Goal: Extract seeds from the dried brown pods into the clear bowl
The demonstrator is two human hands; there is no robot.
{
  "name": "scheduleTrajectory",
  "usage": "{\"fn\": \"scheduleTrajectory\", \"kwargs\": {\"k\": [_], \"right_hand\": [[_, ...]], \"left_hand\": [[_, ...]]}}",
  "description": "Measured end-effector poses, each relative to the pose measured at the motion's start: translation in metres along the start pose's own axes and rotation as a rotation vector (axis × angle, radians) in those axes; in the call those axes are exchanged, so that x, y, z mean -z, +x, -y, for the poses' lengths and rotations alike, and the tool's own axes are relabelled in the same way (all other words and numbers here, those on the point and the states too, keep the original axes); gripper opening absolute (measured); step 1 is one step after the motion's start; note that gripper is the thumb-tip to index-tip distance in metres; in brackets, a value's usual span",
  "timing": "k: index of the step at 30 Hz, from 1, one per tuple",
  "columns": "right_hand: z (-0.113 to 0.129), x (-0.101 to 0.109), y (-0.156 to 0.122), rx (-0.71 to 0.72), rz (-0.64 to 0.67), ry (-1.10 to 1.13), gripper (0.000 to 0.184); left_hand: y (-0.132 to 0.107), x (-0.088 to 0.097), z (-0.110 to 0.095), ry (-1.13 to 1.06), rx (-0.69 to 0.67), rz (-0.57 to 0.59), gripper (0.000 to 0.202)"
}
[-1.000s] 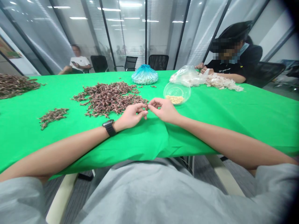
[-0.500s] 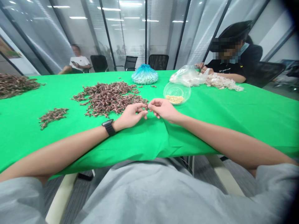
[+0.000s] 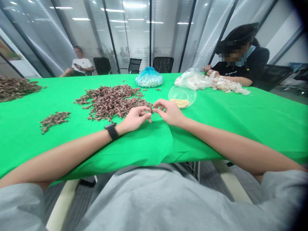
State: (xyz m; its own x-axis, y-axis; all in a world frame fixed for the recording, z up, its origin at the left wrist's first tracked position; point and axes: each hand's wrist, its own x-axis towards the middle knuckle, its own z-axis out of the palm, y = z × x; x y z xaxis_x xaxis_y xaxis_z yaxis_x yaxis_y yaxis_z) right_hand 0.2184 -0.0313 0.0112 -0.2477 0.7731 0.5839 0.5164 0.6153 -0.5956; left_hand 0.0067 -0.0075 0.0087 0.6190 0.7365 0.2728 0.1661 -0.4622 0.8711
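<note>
My left hand [image 3: 135,120], with a black watch at the wrist, pinches a small dried brown piece [image 3: 151,110] between thumb and fingers. From the right, the fingertips of my right hand [image 3: 171,114] close on the same piece; its details are too small to make out. Just behind my left hand lies a large pile of similar twisted brown pieces [image 3: 109,101]. A clear plastic bowl [image 3: 191,93] stands behind my right hand, tilted toward me, with small pale-yellow bits [image 3: 179,103] in it.
Smaller brown heap [image 3: 54,120] at left, bigger one [image 3: 16,88] at the far left edge. A tied blue bag [image 3: 149,78] stands at the back. Across the green cloth [image 3: 264,122], a co-worker [image 3: 231,69] handles a clear bag [image 3: 192,78] beside pale scraps [image 3: 228,85].
My right hand has lifted slightly at the knuckles, and its fingers look a little more spread around the pinch. My left hand stays nearly in place.
</note>
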Motion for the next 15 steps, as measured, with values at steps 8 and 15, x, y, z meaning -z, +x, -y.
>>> {"fn": "scheduleTrajectory", "kwargs": {"k": [8,15], "right_hand": [[-0.0059,0.0025,-0.0009,0.183,0.039,-0.167,0.015],[-0.0042,0.0002,-0.0009,0.181,0.016,-0.144,0.015]], "left_hand": [[-0.0007,-0.0007,-0.0032,0.004,-0.003,0.009,0.053],[-0.0018,-0.0006,-0.0028,0.009,-0.016,0.024,0.05]]}}
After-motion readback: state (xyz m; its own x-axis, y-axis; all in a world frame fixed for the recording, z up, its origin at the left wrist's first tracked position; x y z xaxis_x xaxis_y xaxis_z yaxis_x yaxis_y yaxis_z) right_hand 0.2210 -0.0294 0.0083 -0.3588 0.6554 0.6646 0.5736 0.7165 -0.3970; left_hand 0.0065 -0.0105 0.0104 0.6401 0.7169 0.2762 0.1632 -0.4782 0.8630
